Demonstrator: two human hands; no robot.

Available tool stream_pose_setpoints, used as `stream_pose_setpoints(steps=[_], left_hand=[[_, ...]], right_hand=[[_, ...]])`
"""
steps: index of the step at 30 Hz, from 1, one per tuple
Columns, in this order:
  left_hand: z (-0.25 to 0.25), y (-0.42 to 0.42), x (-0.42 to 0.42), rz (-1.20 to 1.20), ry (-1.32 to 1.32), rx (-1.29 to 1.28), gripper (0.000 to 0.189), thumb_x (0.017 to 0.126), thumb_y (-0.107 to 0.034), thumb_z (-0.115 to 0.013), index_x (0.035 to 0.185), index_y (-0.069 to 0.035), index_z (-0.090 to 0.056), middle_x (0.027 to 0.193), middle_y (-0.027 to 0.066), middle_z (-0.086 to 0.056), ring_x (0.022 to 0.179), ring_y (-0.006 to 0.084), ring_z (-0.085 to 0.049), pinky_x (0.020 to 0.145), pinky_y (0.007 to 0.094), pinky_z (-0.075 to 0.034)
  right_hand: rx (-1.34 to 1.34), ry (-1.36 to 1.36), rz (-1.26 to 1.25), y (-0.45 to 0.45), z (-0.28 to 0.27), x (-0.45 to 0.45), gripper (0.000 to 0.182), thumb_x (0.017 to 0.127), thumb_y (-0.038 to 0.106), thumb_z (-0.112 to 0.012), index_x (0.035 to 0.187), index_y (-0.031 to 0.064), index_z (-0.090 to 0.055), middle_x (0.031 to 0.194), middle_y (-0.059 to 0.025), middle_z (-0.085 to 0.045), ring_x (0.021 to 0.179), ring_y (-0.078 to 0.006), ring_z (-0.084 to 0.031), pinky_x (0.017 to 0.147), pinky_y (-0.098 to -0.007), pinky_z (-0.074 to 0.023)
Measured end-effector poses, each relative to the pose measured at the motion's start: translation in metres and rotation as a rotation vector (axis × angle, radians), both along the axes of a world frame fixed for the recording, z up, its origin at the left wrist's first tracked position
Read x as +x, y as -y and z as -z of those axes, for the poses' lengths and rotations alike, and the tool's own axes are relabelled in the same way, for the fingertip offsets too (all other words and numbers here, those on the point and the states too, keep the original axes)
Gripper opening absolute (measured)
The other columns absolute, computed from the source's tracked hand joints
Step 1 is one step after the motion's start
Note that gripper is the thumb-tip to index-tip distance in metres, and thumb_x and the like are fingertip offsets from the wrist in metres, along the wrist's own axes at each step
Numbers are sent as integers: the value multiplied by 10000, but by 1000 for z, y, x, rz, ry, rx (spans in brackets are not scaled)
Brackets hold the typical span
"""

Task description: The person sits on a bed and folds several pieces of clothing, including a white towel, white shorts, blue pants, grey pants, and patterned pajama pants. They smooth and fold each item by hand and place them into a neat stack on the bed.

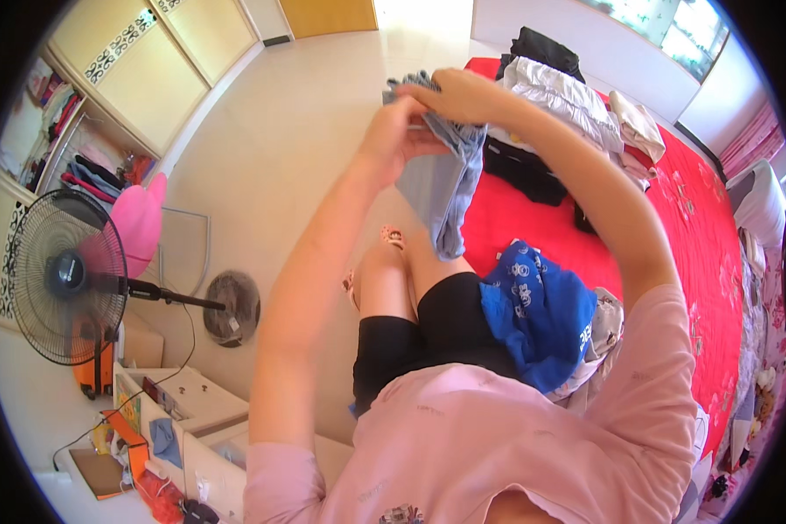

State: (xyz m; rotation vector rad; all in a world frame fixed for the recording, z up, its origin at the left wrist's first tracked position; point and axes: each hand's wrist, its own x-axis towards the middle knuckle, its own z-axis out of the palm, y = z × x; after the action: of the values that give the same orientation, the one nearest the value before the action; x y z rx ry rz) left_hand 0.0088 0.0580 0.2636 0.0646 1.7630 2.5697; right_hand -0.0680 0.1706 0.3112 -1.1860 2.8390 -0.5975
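Note:
Light-blue denim jeans (455, 203) are held up in front of me, with a folded leg hanging down over my knees. My right hand (465, 95) grips the gathered waistband end from above. Just below it, my left hand (393, 141) holds the same bunched denim, its fingers partly hidden in the folds. Beside my right thigh lies a crumpled blue garment (534, 314) with white prints. A pale patterned garment (606, 321) shows partly from under it.
Folded white clothes (563, 98) and black clothes (524, 173) are stacked on the red bedspread (681, 262). To the left stand a floor fan (72, 272) and an open wardrobe shelf (72, 141) with clothes. A pale drawer cabinet (209, 399) is at lower left.

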Motion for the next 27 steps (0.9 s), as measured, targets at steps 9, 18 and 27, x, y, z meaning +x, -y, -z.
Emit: stream_pose_setpoints(steps=[9, 18, 27], left_hand=[[-7, 44, -6, 166, -95, 503, 443, 796, -275, -387, 1078, 64, -425, 1034, 203, -495, 985, 342, -472, 891, 537, -382], [-7, 47, -15, 120, -9, 381, 820, 754, -654, -429, 1165, 55, -415, 1058, 176, -492, 1015, 324, -455, 871, 551, -385], [-7, 31, -13, 6, 56, 587, 595, 791, -573, -448, 969, -12, -534, 908, 114, -550, 875, 267, -521, 793, 478, -444]], right_hand=[[-30, 205, 77, 13, -47, 15, 514, 668, 431, -668, 886, -33, -630, 803, -126, -621, 710, -160, -589, 624, -279, -467], [162, 177, -86, 23, -41, -11, 532, 601, 502, -706, 848, 33, -670, 776, -112, -643, 667, -189, -589, 627, -296, -469], [182, 80, -43, 41, -39, 8, 512, 639, 503, -653, 874, 48, -666, 767, -130, -648, 693, -228, -626, 638, -324, -490]])
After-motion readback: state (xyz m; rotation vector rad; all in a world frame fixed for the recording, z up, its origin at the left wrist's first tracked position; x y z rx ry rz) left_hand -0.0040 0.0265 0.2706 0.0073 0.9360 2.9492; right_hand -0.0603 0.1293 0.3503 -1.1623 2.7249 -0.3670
